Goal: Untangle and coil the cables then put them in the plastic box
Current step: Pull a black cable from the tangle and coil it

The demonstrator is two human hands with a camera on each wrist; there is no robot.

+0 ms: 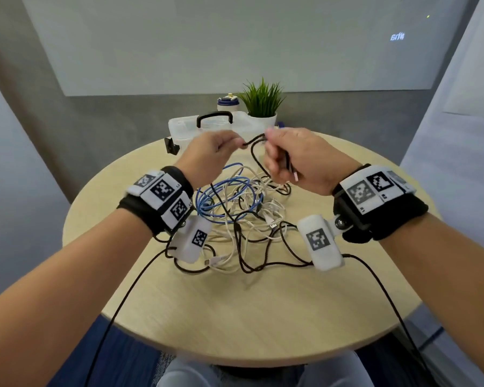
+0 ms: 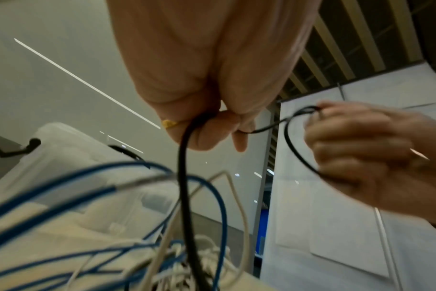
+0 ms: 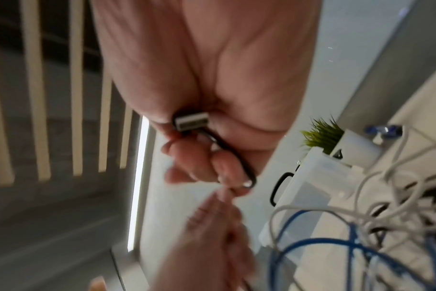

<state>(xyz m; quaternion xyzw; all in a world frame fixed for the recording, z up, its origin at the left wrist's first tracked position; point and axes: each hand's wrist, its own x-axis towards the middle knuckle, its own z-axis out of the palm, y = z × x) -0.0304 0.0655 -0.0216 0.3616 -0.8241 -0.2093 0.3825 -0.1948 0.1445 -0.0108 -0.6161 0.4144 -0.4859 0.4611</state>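
While both grips pinched the thin black cable (image 1: 254,152), our left hand (image 1: 210,152) and right hand (image 1: 294,157) stretched it sideways, its tail dropping toward us into the tangle.

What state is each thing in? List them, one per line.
Thin black cable: held up by both hands, partly in the tangle.
Left hand: pinching it.
Right hand: gripping its plug end.
Blue cable: tangled with white cables.
Clear plastic box: lid on.

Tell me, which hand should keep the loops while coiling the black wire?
Probably the right hand: it already holds the black cable plug end and a loop. The left hand pinches the strand running down to the pile, so it can feed.
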